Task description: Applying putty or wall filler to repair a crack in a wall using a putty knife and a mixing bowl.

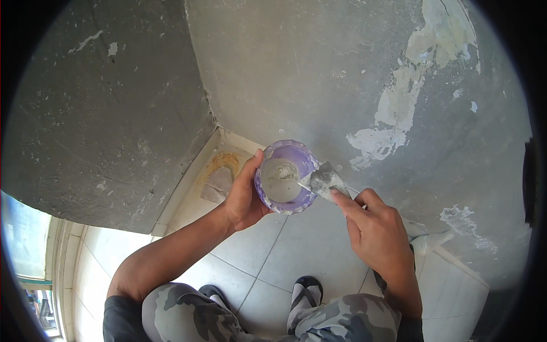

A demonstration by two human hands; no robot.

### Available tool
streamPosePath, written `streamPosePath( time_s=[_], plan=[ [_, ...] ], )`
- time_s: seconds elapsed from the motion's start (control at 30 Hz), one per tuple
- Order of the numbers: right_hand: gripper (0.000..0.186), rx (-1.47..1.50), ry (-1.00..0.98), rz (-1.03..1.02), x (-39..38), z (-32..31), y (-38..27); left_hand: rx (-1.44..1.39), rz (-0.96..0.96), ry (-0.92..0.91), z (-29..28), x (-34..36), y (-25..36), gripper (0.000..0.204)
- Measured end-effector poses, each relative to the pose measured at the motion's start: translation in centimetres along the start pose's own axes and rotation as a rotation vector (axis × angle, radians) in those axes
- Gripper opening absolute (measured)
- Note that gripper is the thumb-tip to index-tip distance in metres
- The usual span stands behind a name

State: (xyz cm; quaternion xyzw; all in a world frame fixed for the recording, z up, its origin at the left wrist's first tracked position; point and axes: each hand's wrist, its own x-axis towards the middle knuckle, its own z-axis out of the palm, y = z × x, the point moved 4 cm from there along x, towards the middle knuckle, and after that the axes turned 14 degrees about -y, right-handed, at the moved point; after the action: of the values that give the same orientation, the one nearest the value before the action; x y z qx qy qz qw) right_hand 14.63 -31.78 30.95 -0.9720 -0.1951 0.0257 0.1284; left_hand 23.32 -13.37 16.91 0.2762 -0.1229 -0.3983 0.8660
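scraper (325, 179) is slanting up-left from the right hand (377, 228), whose curled fingers are gripping it; its blade is overlapping the right rim of the bowl (289, 153). the left hand (245, 198), half curled, is holding the bowl from the left.

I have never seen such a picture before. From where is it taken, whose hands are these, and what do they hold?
There is no machine here, only a person's two bare hands. The single picture comes from a fisheye camera worn on the head, looking down, so its edges are dark and straight lines bend.

The left hand holds a purple bowl with pale material inside. The right hand grips a scraper, its blade at the bowl's rim.

Below are the person's camouflage trousers and the tiled floor. The grey wall ahead has whitish patches.
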Motion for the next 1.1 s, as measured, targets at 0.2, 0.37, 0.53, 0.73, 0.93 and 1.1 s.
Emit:
streamPosePath(
  time_s=[0.2, 0.37, 0.53, 0.73, 0.93, 1.1],
  plan=[
    [0.036, -0.339, -0.163, 0.033, 1.6, 1.3, -2.4, -0.004, -0.044, -0.044, 1.0, 0.1, -0.7, 0.079],
    [0.038, -0.373, -0.286, 0.111, 2.2, 2.9, -3.1, 0.028, 0.024, 0.057, 0.9, 0.1, -1.3, 0.078],
    [0.036, -0.458, -0.262, 0.080, 3.2, 4.8, -3.5, 0.049, 0.054, 0.057, 0.4, 0.4, -1.9, 0.078],
    [0.032, -0.374, -0.246, 0.021, 3.1, 3.7, -2.4, -0.006, 0.079, 0.058, 0.3, 0.0, -1.6, 0.074],
    [0.028, -0.171, -0.245, -0.028, 2.8, 2.5, -1.0, 0.000, 0.064, 0.057, 0.4, -0.3, -1.4, 0.075],
    [0.023, -0.095, -0.237, -0.032, 3.2, 3.7, -0.6, -0.014, 0.096, 0.033, 0.7, 0.1, -1.7, 0.078]
  ],
)
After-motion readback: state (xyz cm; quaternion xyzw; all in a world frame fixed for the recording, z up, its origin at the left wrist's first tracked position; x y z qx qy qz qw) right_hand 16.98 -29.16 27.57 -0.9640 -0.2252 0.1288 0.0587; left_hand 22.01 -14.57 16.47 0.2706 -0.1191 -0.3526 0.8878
